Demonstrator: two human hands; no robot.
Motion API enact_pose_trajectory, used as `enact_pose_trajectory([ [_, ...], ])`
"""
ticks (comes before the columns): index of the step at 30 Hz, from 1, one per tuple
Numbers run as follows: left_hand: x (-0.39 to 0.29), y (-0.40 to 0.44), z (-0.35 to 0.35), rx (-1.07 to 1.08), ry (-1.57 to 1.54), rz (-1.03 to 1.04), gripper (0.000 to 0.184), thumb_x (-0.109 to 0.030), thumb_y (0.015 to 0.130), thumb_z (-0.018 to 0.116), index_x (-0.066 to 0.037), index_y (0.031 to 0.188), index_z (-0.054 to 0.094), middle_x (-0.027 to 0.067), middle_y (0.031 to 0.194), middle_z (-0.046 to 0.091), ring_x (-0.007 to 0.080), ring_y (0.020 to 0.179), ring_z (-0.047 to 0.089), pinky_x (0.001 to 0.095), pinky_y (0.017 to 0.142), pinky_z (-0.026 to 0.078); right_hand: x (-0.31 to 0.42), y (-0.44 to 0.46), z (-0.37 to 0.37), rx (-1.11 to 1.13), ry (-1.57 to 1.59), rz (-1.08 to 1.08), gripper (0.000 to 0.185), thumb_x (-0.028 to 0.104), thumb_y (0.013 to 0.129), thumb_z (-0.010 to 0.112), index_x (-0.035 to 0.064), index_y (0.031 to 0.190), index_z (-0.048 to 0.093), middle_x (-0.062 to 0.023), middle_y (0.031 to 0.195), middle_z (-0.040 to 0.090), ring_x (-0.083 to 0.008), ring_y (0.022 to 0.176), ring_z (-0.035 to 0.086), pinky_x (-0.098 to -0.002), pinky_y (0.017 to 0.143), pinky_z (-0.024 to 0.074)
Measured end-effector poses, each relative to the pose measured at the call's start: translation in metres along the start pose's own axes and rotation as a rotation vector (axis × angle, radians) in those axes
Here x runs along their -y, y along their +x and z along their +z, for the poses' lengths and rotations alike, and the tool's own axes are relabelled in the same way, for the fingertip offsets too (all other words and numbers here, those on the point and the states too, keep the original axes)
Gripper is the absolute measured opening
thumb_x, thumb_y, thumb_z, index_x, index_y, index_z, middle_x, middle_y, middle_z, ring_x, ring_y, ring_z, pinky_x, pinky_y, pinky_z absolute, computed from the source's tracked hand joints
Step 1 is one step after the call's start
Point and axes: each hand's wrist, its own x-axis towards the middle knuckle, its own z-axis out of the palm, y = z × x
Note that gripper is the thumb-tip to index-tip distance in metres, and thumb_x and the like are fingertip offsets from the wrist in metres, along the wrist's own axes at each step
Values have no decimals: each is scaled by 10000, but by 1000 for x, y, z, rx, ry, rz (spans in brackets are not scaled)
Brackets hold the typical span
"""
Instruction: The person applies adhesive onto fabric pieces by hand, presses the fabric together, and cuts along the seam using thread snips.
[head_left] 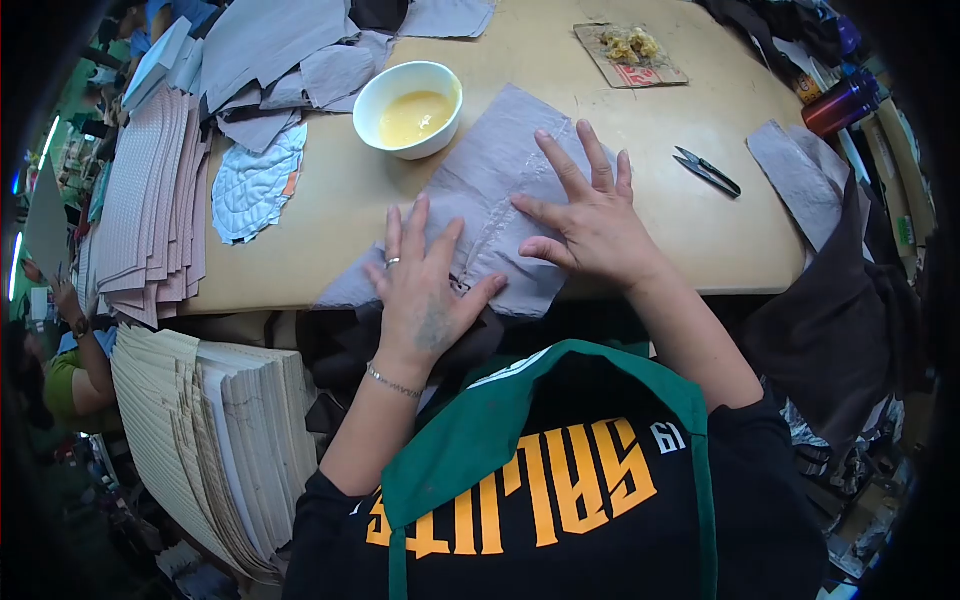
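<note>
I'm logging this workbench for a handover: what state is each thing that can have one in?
Grey fabric: spread out, slightly creased
Left hand: open, on the fabric
Right hand: open, fingers spread
White bowl: upright, uncovered, partly filled
Snips: lying down, blades slightly apart
Quilted pad: lying flat

The person wears a black T-shirt (765, 490) with short sleeves, its chest printed with tall, angular orange-yellow letters (533, 500) and a small white number (667, 438) toward the right. Over it lies a green apron-like garment (455, 445), with white print (512, 367) along its far left edge and narrow straps (706, 510) running to the near side. The left hand (418, 285) bears a silvery ring (392, 262), a metal bracelet (395, 382) at the wrist and a tattoo-like mark (433, 325) on its back.
</note>
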Motion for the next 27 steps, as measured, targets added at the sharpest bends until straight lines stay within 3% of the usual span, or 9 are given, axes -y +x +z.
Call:
enact_pose_trajectory([
  [13,7,-5,-7,88,-28,-37,760,-528,678,710,-242,1340,469,120,1496,224,404,1385,127,776,920,157,39,-16,0,-70,138,-226,588,677,779,501,209,1091,669,-112,1505,219,-396,1398,37,-664,1034,33],
  [16,7,-5,-8,89,-25,-35,763,-538,677,705,-243,1340,469,117,1497,224,398,1386,124,774,923,157,20,-3,-11,-231,-55,-101,562,654,796,505,212,1105,664,-121,1498,230,-398,1394,54,-653,1039,41],
  [19,9,-5,-7,67,-13,-23,761,-551,679,695,-245,1338,471,115,1499,222,389,1388,123,771,928,153,-2,29,-40,-372,-46,-8,542,631,813,506,217,1131,653,-133,1485,257,-395,1390,66,-653,1036,49],
  [22,10,-7,-6,49,-18,-17,747,-562,683,681,-252,1331,477,110,1493,234,373,1390,124,767,934,147,3,78,-61,-294,-14,-144,532,622,823,498,222,1137,655,-144,1469,283,-389,1390,69,-665,1030,63],
  [27,12,-7,-5,45,-68,-27,751,-601,688,658,-272,1337,473,100,1498,230,372,1390,121,754,950,116,27,166,-48,206,-65,-128,662,733,820,358,226,1076,699,-125,1492,255,-367,1408,3,-665,1047,47],
])
